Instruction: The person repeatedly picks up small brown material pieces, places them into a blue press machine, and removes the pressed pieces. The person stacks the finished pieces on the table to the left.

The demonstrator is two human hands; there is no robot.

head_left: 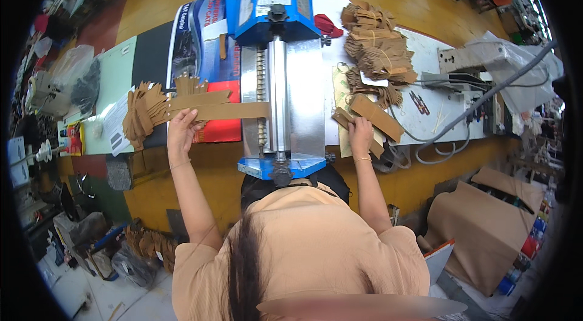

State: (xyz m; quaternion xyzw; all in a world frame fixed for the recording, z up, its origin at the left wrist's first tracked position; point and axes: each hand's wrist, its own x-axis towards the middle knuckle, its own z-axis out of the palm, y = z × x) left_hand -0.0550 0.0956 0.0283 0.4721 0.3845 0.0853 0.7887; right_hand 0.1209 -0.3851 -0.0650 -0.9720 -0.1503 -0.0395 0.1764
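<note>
A long brown leather-like strip (240,111) lies between my left hand and the shiny roller (277,93) of a blue machine (273,11), its right end against the roller area. My left hand (180,128) pinches its left end, beside a second brown strip (200,100) and a fanned pile of brown strips (144,113). On the machine's right, my right hand (361,137) has its fingers closed at a short brown piece (343,116). A wider brown piece (378,119) lies just beyond those fingers, which partly hide what they grip.
Bundled brown strips (379,54) are heaped at the table's far right, near a red cloth item (328,26) and small snips (418,102). A grey cable (486,99) arcs over the right side. A large brown sheet (480,230) hangs at the lower right.
</note>
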